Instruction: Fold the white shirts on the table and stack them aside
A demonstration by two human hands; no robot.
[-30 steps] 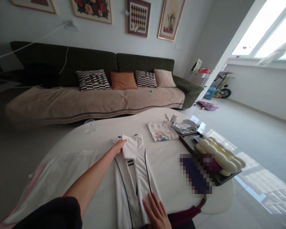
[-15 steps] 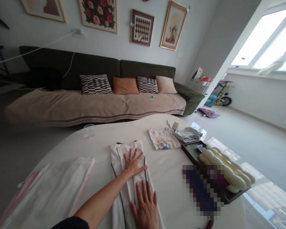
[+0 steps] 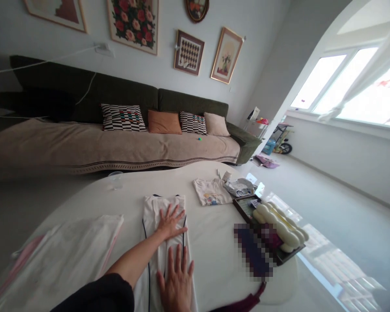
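The white garment (image 3: 153, 219) lies long and flat on the table (image 3: 211, 242), from the near edge toward the middle. The left hand (image 3: 171, 223), pinching its far end a second ago, now presses there, fingers spread, gripping nothing; the folding-in seems to have given way to smoothing. The right hand (image 3: 177, 281) rests nearer, fingers extended. A pale cloth (image 3: 68, 251) lies along the left edge.

I have a white garment (image 3: 159, 255) lying flat on the table (image 3: 214, 247), folded into a long, narrow strip. I see dark piping down both sides, dark trim at its far end and soft creases between. That end stops short of the table's far rim.
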